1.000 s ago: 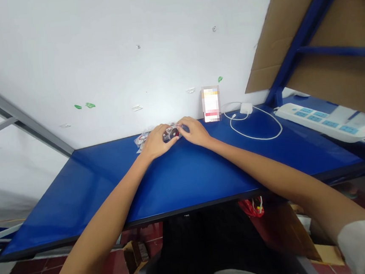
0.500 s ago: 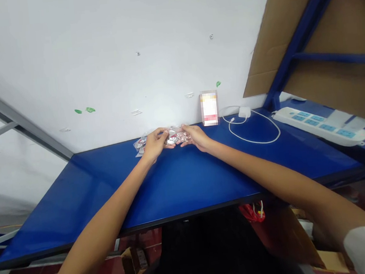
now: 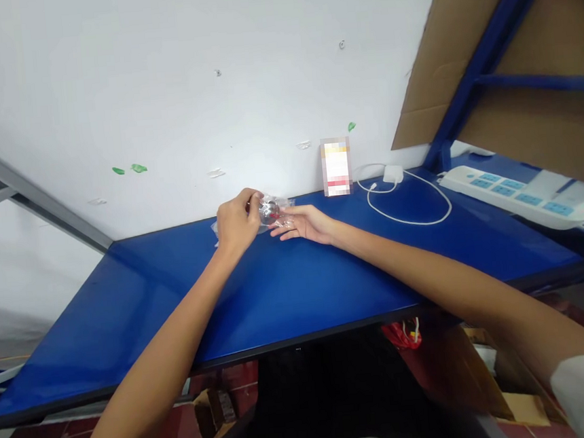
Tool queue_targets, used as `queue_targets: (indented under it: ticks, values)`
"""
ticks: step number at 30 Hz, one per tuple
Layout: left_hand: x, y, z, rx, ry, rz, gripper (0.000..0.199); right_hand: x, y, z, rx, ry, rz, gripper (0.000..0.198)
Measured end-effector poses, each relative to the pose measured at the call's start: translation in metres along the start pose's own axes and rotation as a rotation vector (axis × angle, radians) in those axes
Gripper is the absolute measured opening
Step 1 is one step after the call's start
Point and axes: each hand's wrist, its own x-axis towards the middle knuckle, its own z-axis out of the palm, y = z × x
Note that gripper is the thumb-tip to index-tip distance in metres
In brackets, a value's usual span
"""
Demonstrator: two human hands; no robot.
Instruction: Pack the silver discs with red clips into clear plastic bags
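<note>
A clear plastic bag (image 3: 281,203) with a shiny round metal piece (image 3: 269,211) and a bit of red in it is between my hands, near the wall. My left hand (image 3: 238,218) is closed on the bag's left side, fingers curled over it. My right hand (image 3: 305,224) is at the bag's right side, thumb above and fingers stretched out below, with the plastic between them. Part of another clear bag (image 3: 215,228) shows to the left, mostly hidden behind my left hand. What exactly the metal piece is, I cannot make out.
On the blue table (image 3: 288,294), a blurred white box (image 3: 336,167) stands against the wall. To its right lie a white charger (image 3: 393,173) with a looped cable (image 3: 409,224) and a white power strip (image 3: 518,196). Blue frame posts (image 3: 487,52) rise at the right.
My left hand has shifted left and slightly up over the other bag. My right hand's fingers have opened out under the bag, and its metal piece shows more clearly.
</note>
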Motion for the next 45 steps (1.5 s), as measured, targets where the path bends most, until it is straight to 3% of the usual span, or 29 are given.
queue_targets:
  ticks: [10, 17, 21, 28, 35, 39, 45]
  values:
    - [0.003, -0.001, -0.005, -0.149, 0.01, -0.038, 0.029, 0.0, 0.003, 0.001, -0.042, 0.052, -0.031, 0.009]
    - [0.017, -0.039, -0.012, -0.268, 0.237, -0.291, 0.032, 0.001, -0.002, -0.01, -0.064, 0.036, -0.076, 0.013]
    - [0.014, -0.053, -0.007, -0.216, 0.161, -0.342, 0.029, 0.001, -0.017, -0.021, -0.088, 0.001, -0.126, 0.015]
    - [0.007, -0.049, -0.002, -0.142, 0.032, -0.267, 0.032, -0.011, -0.051, -0.055, -0.618, -0.032, -0.122, 0.016]
    - [-0.002, -0.032, 0.009, -0.21, -0.111, -0.161, 0.033, -0.015, -0.055, -0.075, -1.512, -0.013, -0.307, 0.032]
    - [-0.008, -0.022, 0.015, -0.28, -0.198, -0.178, 0.035, -0.01, -0.048, -0.079, -1.671, -0.1, -0.36, 0.035]
    - [-0.008, -0.022, 0.015, -0.251, -0.21, -0.164, 0.034, -0.012, -0.052, -0.082, -1.75, -0.087, -0.332, 0.037]
